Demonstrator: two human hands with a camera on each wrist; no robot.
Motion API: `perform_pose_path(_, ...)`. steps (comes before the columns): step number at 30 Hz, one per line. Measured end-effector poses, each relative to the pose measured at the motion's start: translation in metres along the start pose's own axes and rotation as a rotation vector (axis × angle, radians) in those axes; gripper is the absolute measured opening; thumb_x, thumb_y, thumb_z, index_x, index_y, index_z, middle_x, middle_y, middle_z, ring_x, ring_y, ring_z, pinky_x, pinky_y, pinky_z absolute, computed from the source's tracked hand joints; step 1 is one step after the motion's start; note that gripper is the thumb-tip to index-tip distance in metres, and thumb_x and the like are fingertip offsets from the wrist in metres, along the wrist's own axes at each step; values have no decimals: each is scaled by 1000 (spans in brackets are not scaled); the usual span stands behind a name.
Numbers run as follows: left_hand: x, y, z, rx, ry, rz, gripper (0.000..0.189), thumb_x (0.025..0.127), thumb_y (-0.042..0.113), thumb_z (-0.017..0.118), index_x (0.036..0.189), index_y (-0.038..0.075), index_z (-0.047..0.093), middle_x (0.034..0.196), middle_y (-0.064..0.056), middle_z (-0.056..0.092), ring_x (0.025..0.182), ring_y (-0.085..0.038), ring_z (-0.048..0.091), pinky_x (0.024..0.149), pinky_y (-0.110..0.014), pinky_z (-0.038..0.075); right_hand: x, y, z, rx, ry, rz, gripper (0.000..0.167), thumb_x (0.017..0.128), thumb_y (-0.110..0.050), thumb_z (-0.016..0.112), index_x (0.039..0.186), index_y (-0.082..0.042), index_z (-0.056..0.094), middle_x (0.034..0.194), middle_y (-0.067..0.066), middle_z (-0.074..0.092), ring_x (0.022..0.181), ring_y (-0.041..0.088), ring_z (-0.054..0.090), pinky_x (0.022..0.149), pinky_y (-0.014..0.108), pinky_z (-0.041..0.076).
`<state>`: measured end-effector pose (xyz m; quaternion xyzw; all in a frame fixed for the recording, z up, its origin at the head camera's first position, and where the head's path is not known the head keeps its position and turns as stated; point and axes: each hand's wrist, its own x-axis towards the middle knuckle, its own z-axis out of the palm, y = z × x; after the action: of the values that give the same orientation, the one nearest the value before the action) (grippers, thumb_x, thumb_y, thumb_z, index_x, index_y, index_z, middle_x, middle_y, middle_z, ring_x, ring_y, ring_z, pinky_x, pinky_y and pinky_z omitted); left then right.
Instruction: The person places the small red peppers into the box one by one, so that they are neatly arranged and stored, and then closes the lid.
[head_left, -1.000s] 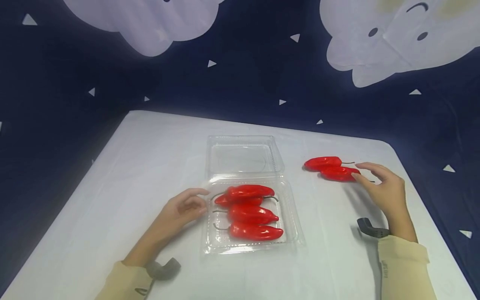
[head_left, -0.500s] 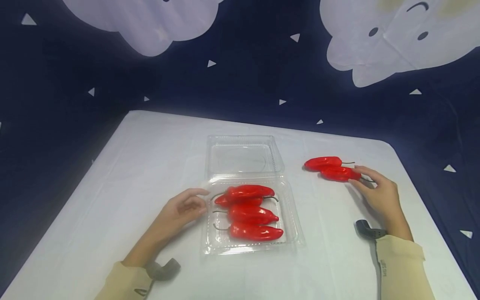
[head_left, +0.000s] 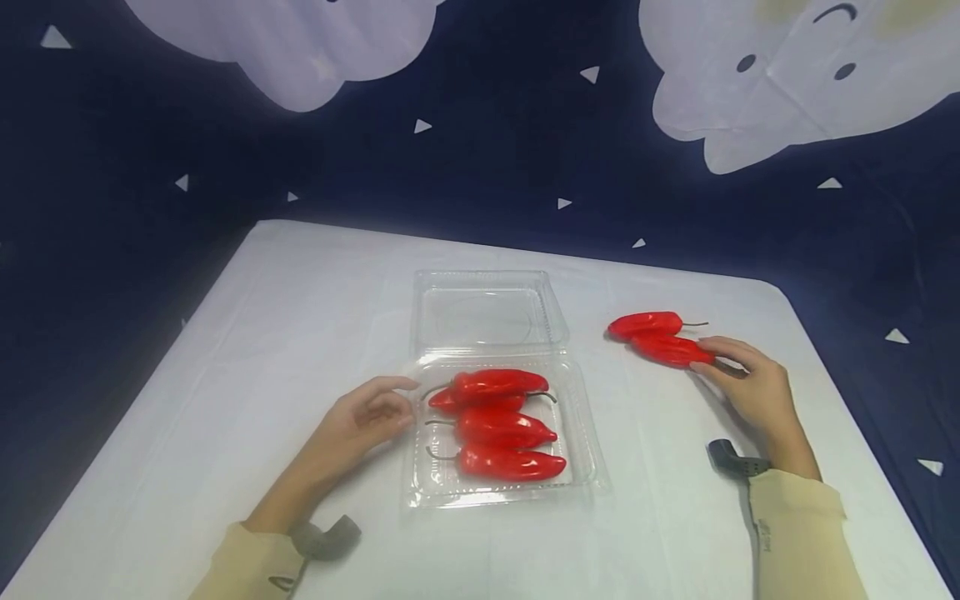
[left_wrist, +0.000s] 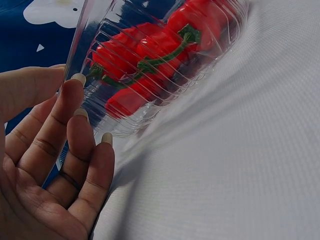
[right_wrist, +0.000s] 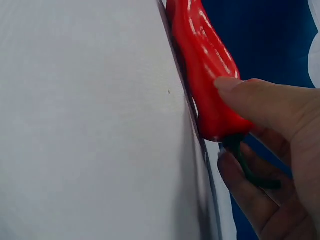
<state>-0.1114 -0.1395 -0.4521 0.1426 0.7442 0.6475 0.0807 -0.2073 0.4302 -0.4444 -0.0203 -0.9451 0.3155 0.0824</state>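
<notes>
In the head view, my right hand (head_left: 753, 387) pinches the stem end of a red chili pepper (head_left: 667, 350) on the white table. The right wrist view shows the thumb on this chili pepper's (right_wrist: 202, 75) glossy side, its green stem over the fingers. Another red chili pepper (head_left: 647, 325) lies just behind it. My left hand (head_left: 367, 417), fingers loosely bent, rests at the left edge of a clear plastic clamshell box (head_left: 588, 450). In the left wrist view, the fingertips (left_wrist: 79, 117) touch or nearly touch the box's ribbed wall. Several red chili peppers (head_left: 510, 464) lie inside.
The box's clear lid (head_left: 487, 317) lies folded open toward the back of the white table (head_left: 322, 283). A dark blue cloth (head_left: 480, 158) with white clouds and triangles hangs behind. Dark wrist devices (head_left: 731, 458) sit below both hands.
My right hand has moved slightly left and nearer to me, closing on the front chili pepper. That pepper has shifted a little left and turned. The left hand and box stay still.
</notes>
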Motion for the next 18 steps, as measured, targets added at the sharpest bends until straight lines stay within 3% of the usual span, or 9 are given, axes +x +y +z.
perform_pose_path(6,-1,2,0,0,4,-18,43,96,12,71,137,13,59,108,-11,71,105,-21,67,97,-28,51,-1,2,3,39,-44,71,62,89,-46,78,141,-16,62,146,11,57,136,37,49,103,60,45)
perform_pose_path(18,0,1,1,0,8,-13,42,96,12,71,137,12,59,108,-12,71,105,-21,68,96,-28,51,-2,4,3,58,-48,103,64,88,-47,79,143,-20,61,147,11,56,137,37,48,103,59,46)
